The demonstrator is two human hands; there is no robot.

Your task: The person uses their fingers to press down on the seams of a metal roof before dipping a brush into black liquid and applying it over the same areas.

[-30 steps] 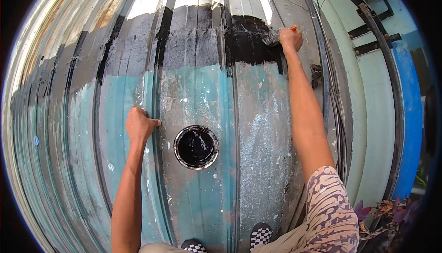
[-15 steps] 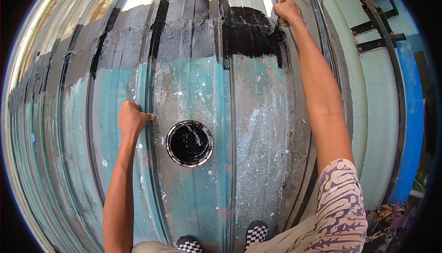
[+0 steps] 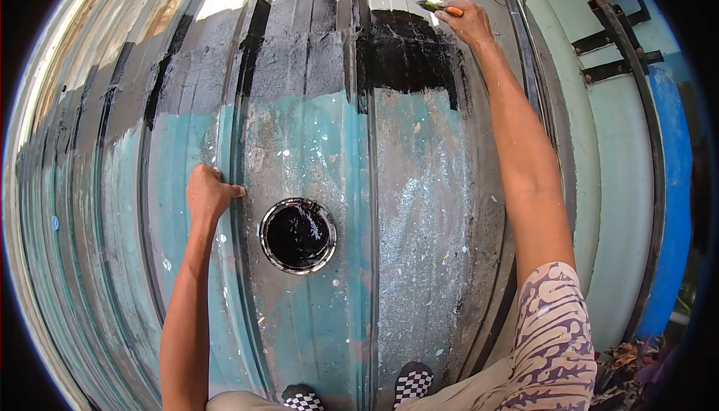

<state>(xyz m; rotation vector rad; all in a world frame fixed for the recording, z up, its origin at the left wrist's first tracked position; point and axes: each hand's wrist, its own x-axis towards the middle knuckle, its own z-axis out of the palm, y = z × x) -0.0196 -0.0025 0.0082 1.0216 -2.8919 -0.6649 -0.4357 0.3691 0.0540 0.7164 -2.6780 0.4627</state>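
Observation:
My right hand [image 3: 469, 23] grips a paintbrush [image 3: 452, 11] by its orange handle, at the upper right beyond the black coating. The brush's dark, wet bristles point left, over the bare grey metal. At the left, my left hand [image 3: 210, 191] leans on the corrugated metal roof [image 3: 299, 321] as a loose fist, thumb stretched onto a raised ridge [image 3: 227, 209]. Right of it stands an open round can [image 3: 264, 250] of glossy black paint [image 3: 297, 235], its rim smeared. Fresh black paint [image 3: 408, 55] shines in the right panel below the brush.
Duller dark coating [image 3: 299, 63] runs across the panels to the left. My feet in checkered shoes [image 3: 413, 382] stand at the bottom. On the right are the roof's edge, a pale green wall [image 3: 614, 171], dark metal brackets [image 3: 605, 72] and a blue panel [image 3: 670, 201].
My right hand has lifted the brush off the right edge of the black patch and turned it to point left. My left hand stays on the ridge; the view has shifted slightly.

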